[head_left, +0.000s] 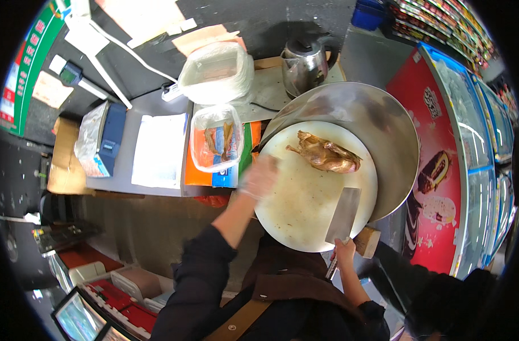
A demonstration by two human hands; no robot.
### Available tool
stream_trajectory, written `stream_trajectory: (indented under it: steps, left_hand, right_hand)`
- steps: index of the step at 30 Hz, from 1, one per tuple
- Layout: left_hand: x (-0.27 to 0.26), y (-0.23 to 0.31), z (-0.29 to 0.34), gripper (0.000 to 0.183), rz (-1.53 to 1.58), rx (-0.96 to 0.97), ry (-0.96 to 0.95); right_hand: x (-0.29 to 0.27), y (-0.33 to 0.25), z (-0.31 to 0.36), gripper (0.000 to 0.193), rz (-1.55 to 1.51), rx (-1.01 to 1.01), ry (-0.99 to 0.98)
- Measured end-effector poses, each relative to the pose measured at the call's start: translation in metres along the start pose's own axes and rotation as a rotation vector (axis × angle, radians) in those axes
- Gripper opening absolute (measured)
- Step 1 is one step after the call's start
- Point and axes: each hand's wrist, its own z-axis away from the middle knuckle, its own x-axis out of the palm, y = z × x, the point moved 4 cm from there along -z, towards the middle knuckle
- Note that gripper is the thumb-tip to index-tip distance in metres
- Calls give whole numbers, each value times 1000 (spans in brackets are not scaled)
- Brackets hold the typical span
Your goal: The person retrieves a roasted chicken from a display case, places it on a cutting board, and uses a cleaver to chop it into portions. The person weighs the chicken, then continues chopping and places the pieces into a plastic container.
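My right hand (pixel 344 251) is closed round the handle of a broad cleaver (pixel 343 215), whose blade lies over the near right part of a round white cutting board (pixel 293 207). On the far part of the board rests a browned piece of cooked poultry (pixel 327 153), perhaps duck. My left hand (pixel 260 178), in a thin clear glove, is over the board's left edge; motion blurs its fingers. Beside it stands a clear plastic tub (pixel 198 149) holding a few brown meat pieces.
A large metal basin (pixel 397 122) curves behind the board. Farther back are a steel kettle (pixel 302 68) and a plastic-lined white container (pixel 217 71). White paper (pixel 160 150) and a blue-grey boxy device (pixel 107 142) occupy the left counter. A red-sided freezer (pixel 435 193) borders the right.
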Motion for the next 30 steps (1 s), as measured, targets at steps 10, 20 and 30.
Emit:
stream_trajectory:
  steps: [10,20,30]
  left_hand:
    - [-46,-130,-18,54,-77,-464,-333]
    - [140,51,-78,52,2015,-1389,-165]
    - [80,65,-82,31,2036,-1188,102]
  right_hand:
    - [21,4,8,18,-1,65,125]
    - [-2,-50,16,23,160,-151,222]
    - [-27,-68,-22,23,541,-274,138]
